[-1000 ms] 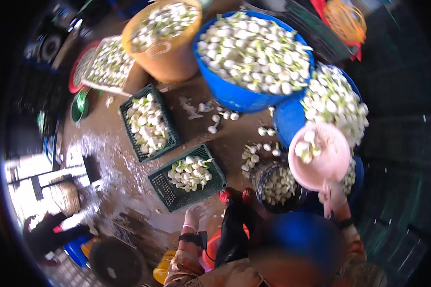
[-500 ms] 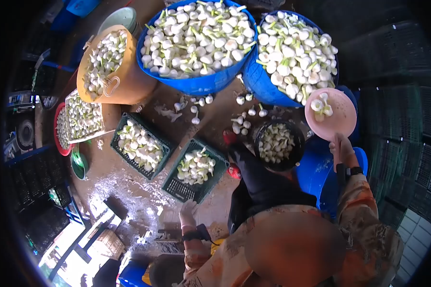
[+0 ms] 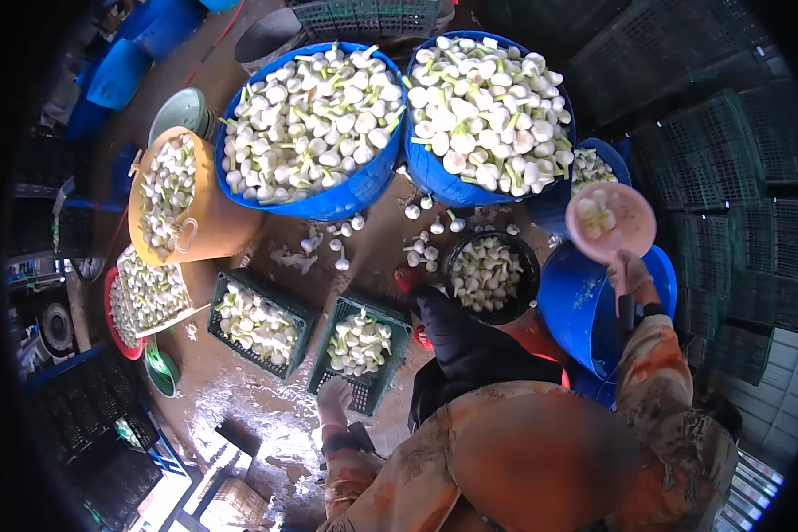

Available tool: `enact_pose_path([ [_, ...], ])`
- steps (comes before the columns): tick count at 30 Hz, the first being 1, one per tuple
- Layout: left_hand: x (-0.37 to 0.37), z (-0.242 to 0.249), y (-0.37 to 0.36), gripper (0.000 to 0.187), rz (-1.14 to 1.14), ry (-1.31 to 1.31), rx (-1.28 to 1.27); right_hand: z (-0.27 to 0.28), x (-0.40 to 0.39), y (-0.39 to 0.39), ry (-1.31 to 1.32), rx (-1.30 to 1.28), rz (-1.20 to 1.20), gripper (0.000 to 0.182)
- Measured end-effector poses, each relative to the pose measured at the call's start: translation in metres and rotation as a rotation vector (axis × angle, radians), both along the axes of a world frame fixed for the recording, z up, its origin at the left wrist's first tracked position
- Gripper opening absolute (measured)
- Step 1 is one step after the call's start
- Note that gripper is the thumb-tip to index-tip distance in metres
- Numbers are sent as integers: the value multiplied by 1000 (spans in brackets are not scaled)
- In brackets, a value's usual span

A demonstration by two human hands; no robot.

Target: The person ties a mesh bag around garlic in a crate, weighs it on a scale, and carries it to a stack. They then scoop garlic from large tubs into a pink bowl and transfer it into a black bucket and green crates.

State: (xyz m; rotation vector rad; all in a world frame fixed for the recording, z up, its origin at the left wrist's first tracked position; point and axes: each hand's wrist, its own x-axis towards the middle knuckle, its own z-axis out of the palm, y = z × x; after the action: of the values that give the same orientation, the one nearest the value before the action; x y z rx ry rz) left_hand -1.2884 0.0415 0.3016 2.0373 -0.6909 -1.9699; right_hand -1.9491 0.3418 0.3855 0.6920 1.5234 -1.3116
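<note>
My right hand (image 3: pixel 629 274) is closed on the rim or handle of a pink basin (image 3: pixel 634 222), which holds a few white bulbs (image 3: pixel 596 215). The basin is over the edge of a blue tub (image 3: pixel 585 293) at the right. My left hand (image 3: pixel 334 395) is at the near edge of a green crate (image 3: pixel 388 359) partly filled with bulbs (image 3: pixel 360 344). Its fingers are extended toward the crate, and no object shows in them. A black bucket (image 3: pixel 528 297) of bulbs stands between my foot and the blue tub.
Two large blue tubs, left (image 3: pixel 363 197) and right (image 3: pixel 426 173), hold heaped bulbs. A tan tub (image 3: pixel 213 232) and another green crate (image 3: pixel 284 366) stand left. Loose bulbs (image 3: pixel 341 258) lie on the floor. Dark crates (image 3: pixel 700 177) are stacked at the right.
The view has shifted, bringing more of the upper background into sight. My left hand has come to the green crate's near edge. The pink basin has moved off the large tub's edge, still in my right hand.
</note>
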Motion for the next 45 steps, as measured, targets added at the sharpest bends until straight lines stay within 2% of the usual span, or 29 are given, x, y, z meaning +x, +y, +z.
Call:
enact_pose_path([
  [2,3,9,6,34,-13,-16,-10,-41,-70,43,45,205,9,23],
  [4,29,-16,22,34,-69,31,-108,-27,-68,42,394,820,446,24],
  [6,44,-22,26,27,66,-86,75,-38,-84,55,594,1066,895,26],
  [8,49,-19,29,24,-198,-84,-146,-59,-108,49,669,873,872,29],
  [10,41,-23,12,28,-277,-115,-311,23,-11,-84,714,621,279,29],
  [11,31,-24,-6,33,-271,-134,-339,30,8,-125,784,387,288,33],
  [13,0,-36,-72,50,-191,-87,-313,-14,-1,-189,860,103,446,39],
  [14,-26,-30,-103,56,-140,-69,-386,23,40,-259,866,220,513,38],
  [15,-53,-22,-135,62,-93,-50,-460,31,50,-309,857,236,742,44],
  [16,-96,11,-171,67,-54,-70,-504,-48,22,-339,1324,-39,836,52],
  [17,-120,16,-207,69,-113,-60,-548,-40,33,-392,1103,2,1002,57],
  [18,-139,13,-240,71,-174,-52,-585,-44,50,-443,1310,86,1099,58],
  [19,-151,-22,-272,75,-189,-69,-625,-20,75,-497,1219,215,1211,64],
  [20,-163,-58,-304,78,-205,-87,-667,-38,79,-540,1177,326,1305,71],
  [23,-222,-43,-384,87,-358,-358,-691,-94,94,-627,1093,632,1448,79],
  [25,-241,-77,-430,89,-306,-446,-709,-89,115,-668,971,711,1475,82],
  [29,-256,-128,-472,95,-289,-588,-408,-135,98,-699,896,829,1670,86],
  [30,-253,-140,-472,95,-285,-587,-386,-140,96,-699,874,799,1676,78],
  [32,-248,-168,-484,98,-90,-268,-196,-147,86,-707,859,717,1666,64],
  [33,-243,-203,-480,91,-50,-120,-69,-174,75,-698,864,661,1640,82],
  [34,-254,-209,-474,79,38,151,-262,-201,62,-687,861,659,1643,82],
  [36,-260,-247,-466,67,-8,217,83,-234,41,-666,985,437,1684,67],
  [37,-271,-229,-463,67,15,187,31,-220,41,-664,1057,377,1678,55],
  [38,-273,-209,-462,67,19,184,36,-209,37,-669,1052,376,1684,55],
  [40,-278,-166,-464,67,207,383,161,-168,46,-696,543,459,1654,55],
  [41,-278,-173,-456,73,128,457,5,-157,48,-710,413,527,1593,50],
  [42,-280,-191,-443,73,126,451,14,-170,44,-705,401,529,1592,50],
  [44,-293,-234,-423,79,-181,48,-261,-207,32,-700,277,336,1491,45],
  [45,-306,-190,-437,88,-156,115,-198,-217,34,-701,129,344,1390,38],
])
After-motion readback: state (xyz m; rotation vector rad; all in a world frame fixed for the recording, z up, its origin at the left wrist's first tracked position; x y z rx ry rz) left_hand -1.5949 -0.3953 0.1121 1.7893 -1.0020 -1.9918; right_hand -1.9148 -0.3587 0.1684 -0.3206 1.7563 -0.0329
